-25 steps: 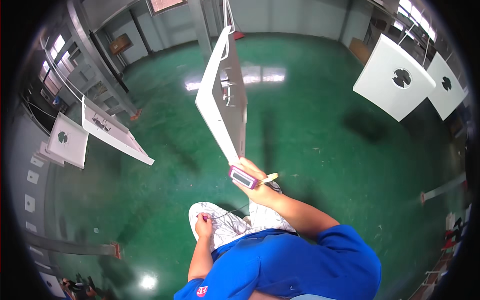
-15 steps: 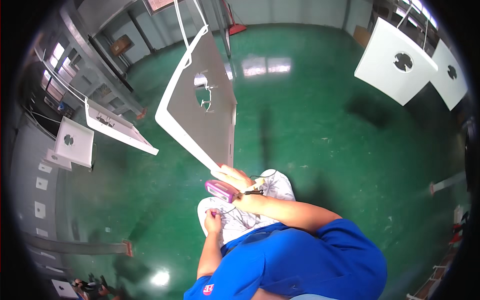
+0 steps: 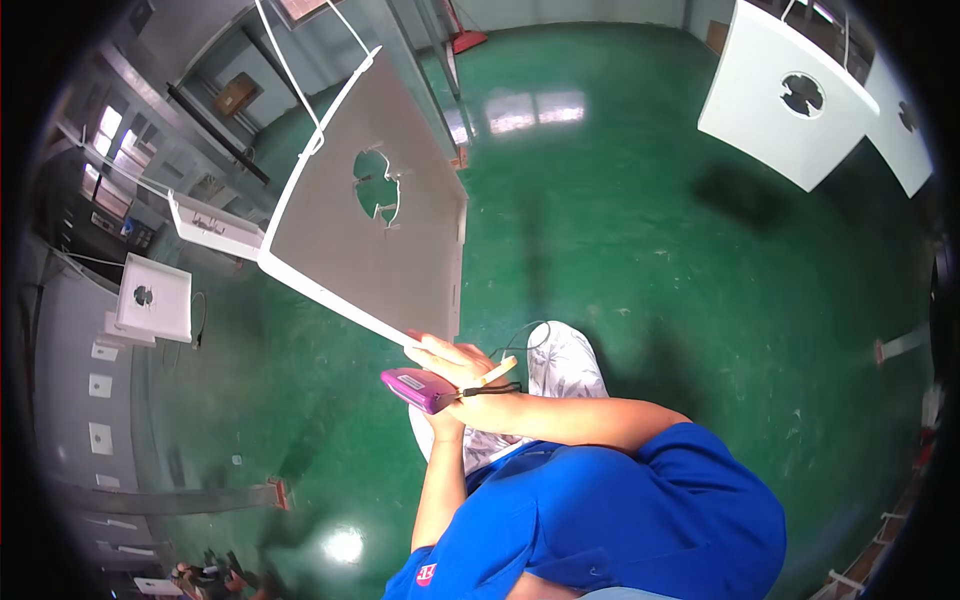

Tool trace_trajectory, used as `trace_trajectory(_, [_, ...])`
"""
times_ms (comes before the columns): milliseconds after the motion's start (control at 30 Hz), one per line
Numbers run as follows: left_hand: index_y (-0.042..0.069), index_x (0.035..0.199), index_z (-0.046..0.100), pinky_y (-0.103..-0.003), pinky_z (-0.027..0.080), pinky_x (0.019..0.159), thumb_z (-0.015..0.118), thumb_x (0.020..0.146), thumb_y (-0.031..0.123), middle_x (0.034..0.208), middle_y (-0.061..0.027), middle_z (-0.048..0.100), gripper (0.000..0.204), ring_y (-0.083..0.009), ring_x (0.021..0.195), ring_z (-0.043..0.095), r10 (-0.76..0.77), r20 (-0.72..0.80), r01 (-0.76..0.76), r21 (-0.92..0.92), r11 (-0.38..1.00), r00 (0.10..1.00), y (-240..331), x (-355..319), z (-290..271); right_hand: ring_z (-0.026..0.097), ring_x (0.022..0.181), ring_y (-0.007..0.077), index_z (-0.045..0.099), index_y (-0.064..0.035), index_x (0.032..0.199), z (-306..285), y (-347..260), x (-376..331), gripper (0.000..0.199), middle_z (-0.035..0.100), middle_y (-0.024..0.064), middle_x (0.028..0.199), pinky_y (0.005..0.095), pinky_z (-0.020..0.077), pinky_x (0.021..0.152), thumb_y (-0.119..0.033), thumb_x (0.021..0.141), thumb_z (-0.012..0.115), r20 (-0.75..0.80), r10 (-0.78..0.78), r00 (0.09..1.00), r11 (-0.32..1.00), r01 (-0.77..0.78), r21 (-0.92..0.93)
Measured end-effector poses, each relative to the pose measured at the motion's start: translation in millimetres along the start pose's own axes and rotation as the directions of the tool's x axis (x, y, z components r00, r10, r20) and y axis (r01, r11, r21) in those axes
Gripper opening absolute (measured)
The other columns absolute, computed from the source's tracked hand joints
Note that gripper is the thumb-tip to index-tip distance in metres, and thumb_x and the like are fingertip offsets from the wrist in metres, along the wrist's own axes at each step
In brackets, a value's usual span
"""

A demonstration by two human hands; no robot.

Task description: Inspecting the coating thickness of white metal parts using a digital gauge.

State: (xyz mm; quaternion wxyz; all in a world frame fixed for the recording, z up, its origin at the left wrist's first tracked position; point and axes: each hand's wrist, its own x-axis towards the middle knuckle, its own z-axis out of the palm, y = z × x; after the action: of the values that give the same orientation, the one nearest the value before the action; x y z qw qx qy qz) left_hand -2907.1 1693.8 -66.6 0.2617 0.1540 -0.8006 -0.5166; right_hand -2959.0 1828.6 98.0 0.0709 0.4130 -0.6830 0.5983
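A white-rimmed grey sheet panel (image 3: 340,240) with a ragged round cutout hangs from white cords in front of me. My right hand (image 3: 455,362) is at its lower edge, closed on the rim with the fingers lying along it. A purple handheld meter (image 3: 418,390) lies against that hand, with a black strap (image 3: 490,390) running to the wrist. Beside the wrist shows a thin yellow strip (image 3: 503,370). My left hand (image 3: 446,425) is just beneath the meter, its fingers hidden behind it. A thin dark cord (image 3: 520,338) loops near my knee.
More white panels hang at the right (image 3: 790,95) and left (image 3: 157,298), each with a cutout. A smooth green floor (image 3: 650,280) lies below. Low metal beams (image 3: 180,498) stand at the left. A red dustpan (image 3: 467,41) is by the far wall.
The panel has swung left and turned to show more of its face, my right hand going along. My left hand, earlier holding a small purple piece, has risen behind the meter.
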Motion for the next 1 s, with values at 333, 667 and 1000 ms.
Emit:
trace_trajectory(333, [0.004,0.110,0.047,-0.030,0.049,0.082,0.076,0.080,0.009,0.100,-0.0081,0.060,0.042,-0.0156,0.091,0.061,-0.002,-0.227,-0.021,-0.099,0.995,0.974,59.3,37.4,24.4,0.056,0.114,0.0285,0.055,-0.0027,0.126,-32.3,41.8,-12.7,0.048,0.050,0.0155,0.135,0.0381,0.0451,0.096,-0.008,0.080,0.068,0.045,-0.032,0.998,0.983,0.023,0.183])
trace_trajectory(667, [0.004,0.108,0.047,-0.025,0.051,0.072,0.071,0.078,-0.005,0.096,-0.0068,0.061,0.041,-0.0123,0.080,0.061,-0.097,-0.016,0.080,-0.447,0.891,0.995,111.9,52.8,24.0,0.062,0.062,0.0134,0.062,-0.0006,0.101,-148.0,150.0,-110.3,0.024,0.064,0.0068,0.071,0.0256,0.0503,0.057,-0.023,0.097,0.056,0.018,0.720,0.693,0.598,-0.634,0.490])
trace_trajectory(1000, [0.003,0.118,0.051,-0.025,0.048,0.074,0.070,0.075,-0.005,0.097,-0.0018,0.061,0.047,-0.0097,0.083,0.058,-0.108,0.077,0.128,-0.362,0.923,0.991,118.3,46.8,7.3,0.062,0.053,0.0191,0.061,0.0005,0.098,-166.4,204.0,-195.4,0.035,0.062,0.0103,0.066,0.0301,0.0489,0.051,-0.034,0.092,0.060,0.147,0.937,0.318,0.208,-0.842,0.498])
